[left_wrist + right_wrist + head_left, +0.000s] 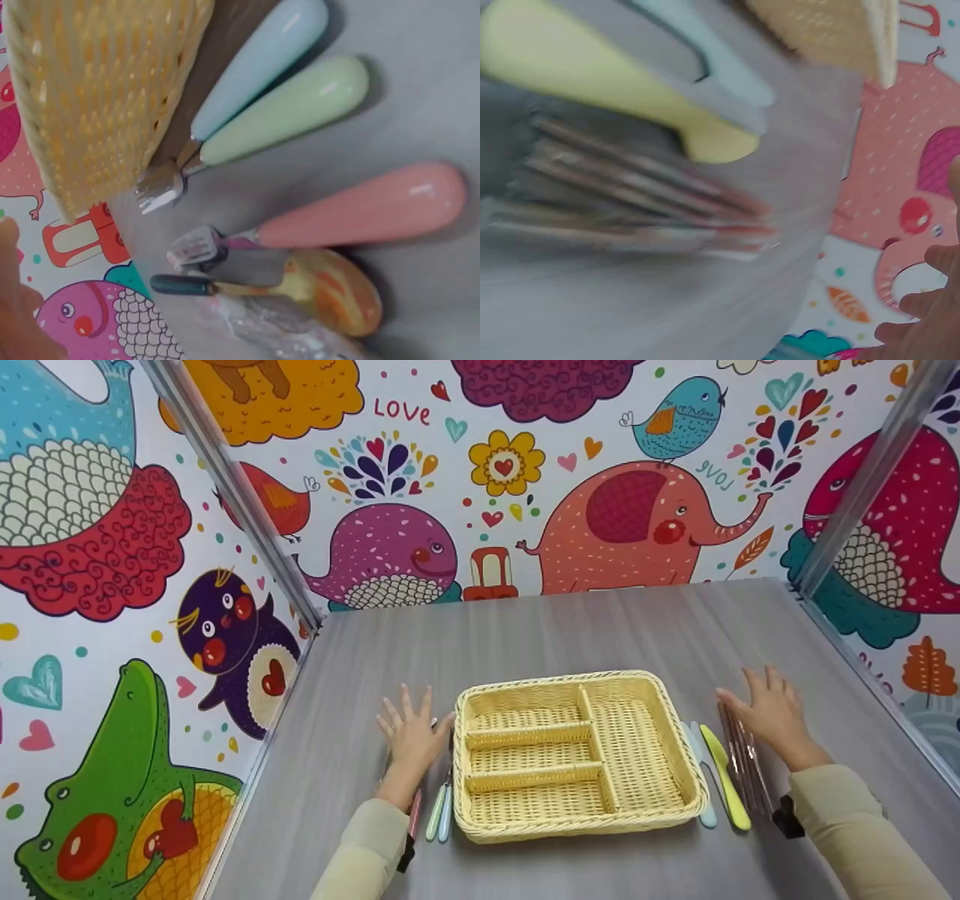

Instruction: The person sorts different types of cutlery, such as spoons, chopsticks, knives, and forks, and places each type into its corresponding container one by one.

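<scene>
A cream wicker basket (pixel 645 750) with several compartments lies between my hands. My left hand (pixel 411 742) is spread, holding nothing, over the cutlery at the basket's left. In the left wrist view, that cutlery includes a light blue handle (pixel 262 64), a green handle (pixel 292 112), a pink-handled fork (pixel 367 210) and a gold spoon (pixel 337 296) with a dark handle. On the other side, my right hand (pixel 776 720) has its fingers extended above a bundle of chopsticks (pixel 645 187). Beside the bundle lie a yellow-green knife (pixel 726 776) and light blue cutlery (pixel 706 795).
The grey table (pixel 525 637) is enclosed by cartoon-printed walls (pixel 495 525) at the back and sides, with metal posts (pixel 247 495) at the corners. Clear plastic wrap (pixel 277 330) lies by the spoon.
</scene>
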`<state>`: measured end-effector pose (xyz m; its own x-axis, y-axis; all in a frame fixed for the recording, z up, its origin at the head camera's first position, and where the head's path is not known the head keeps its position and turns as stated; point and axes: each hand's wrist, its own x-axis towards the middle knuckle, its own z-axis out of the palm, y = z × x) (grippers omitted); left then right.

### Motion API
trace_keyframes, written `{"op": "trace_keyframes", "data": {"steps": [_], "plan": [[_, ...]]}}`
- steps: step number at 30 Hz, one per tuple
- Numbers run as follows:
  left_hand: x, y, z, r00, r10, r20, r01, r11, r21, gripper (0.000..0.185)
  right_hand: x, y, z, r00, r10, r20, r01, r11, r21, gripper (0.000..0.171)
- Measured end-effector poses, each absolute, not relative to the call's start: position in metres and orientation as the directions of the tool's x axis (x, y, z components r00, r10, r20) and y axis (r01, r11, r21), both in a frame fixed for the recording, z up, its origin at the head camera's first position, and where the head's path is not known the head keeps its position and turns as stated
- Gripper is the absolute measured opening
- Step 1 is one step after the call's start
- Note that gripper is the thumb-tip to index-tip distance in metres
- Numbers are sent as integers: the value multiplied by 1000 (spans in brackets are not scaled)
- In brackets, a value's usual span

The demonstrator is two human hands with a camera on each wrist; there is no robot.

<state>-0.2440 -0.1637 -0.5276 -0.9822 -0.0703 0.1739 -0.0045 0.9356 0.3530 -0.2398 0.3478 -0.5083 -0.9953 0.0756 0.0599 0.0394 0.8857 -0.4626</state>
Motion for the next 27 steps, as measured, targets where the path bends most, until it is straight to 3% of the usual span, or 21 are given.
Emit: {"op": "trace_keyframes", "data": {"steps": [7, 17, 27], "plan": [[-245, -150, -539, -985, -45, 166, 19, 931, 366, 64, -235, 359, -528, -991, 112, -78, 135, 885, -447, 74], [-241, -132, -551, -982, 40, 186, 99, 944, 316, 60, -239, 338, -557, -996, -70, -58, -42, 920, -389, 45], [-239, -130, -554, -980, 72, 186, 128, 943, 307, 44, -235, 326, -569, -996, -84, -39, -63, 924, -377, 20]]}}
